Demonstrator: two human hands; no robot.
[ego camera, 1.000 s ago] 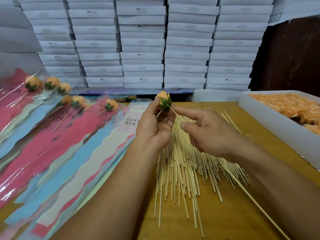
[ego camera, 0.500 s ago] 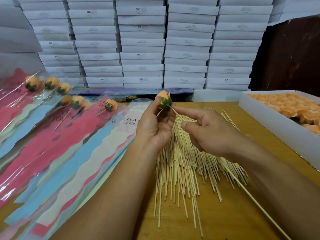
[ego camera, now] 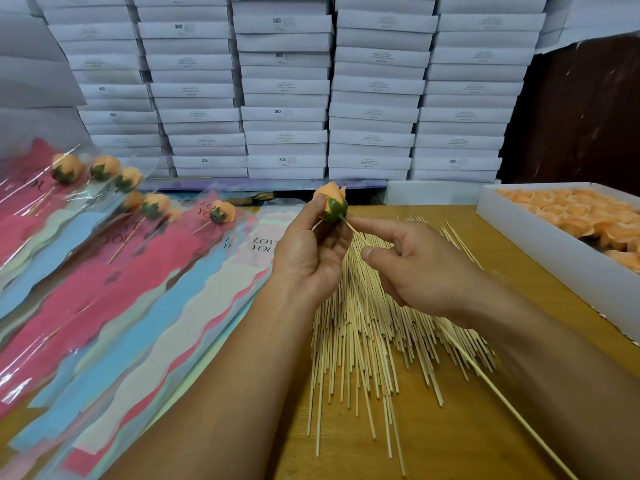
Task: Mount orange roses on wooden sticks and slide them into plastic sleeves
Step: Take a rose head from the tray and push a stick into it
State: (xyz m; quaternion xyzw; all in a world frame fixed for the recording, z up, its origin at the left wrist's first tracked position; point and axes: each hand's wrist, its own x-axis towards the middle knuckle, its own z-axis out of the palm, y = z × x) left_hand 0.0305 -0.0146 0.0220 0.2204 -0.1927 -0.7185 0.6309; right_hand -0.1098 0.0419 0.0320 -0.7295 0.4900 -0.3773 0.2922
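Orange rose in work: one orange rose (ego camera: 331,201) is held up above the surface (ego camera: 464,441), its green base toward the person.
Left hand: the left hand (ego camera: 311,258) makes its grip around the base of the rose with thumb and fingers.
Right hand: the right hand (ego camera: 412,271) pinches a wooden stick (ego camera: 491,389), and the tip of the stick meets the green base; how deep it sits I cannot tell.
Done: at the left lie several sleeved roses (ego camera: 104,169), each on a stick inside a plastic sleeve (ego camera: 131,271) with pink and blue paper.
Left to do: this rose is not yet in a sleeve. A pile of loose sticks (ego camera: 374,341) lies under the hands, and the white box (ego camera: 540,251) at the right holds many more orange roses.
Judgement: the work seems to be in an early or middle part, because much material waits.
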